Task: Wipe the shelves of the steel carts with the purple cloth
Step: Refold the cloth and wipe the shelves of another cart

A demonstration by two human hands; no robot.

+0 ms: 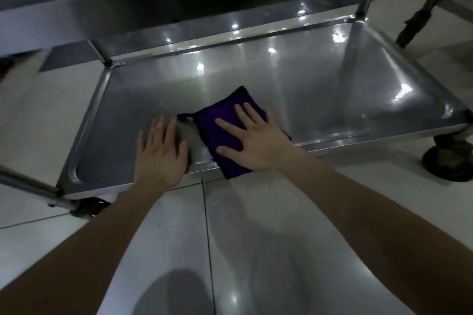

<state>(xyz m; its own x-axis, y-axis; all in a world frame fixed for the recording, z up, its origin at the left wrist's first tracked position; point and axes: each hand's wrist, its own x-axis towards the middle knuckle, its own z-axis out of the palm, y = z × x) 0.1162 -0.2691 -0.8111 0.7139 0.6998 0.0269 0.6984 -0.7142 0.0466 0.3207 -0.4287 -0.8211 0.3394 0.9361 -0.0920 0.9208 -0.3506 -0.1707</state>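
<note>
Down low, the folded purple cloth (222, 133) lies on the cart's bottom shelf (294, 84), its near end hanging over the front rim. The right hand (252, 140) presses it flat with spread fingers; the left hand (161, 153) rests flat on the shelf just beside it, above the tiled floor (179, 238).

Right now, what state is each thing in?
purple cloth, folded, flat on the lower shelf, overhanging its front edge.
right hand, fingers straight, pressing on the cloth.
left hand, flat on the shelf beside the cloth.
lower shelf, shiny, with glare spots.
</note>
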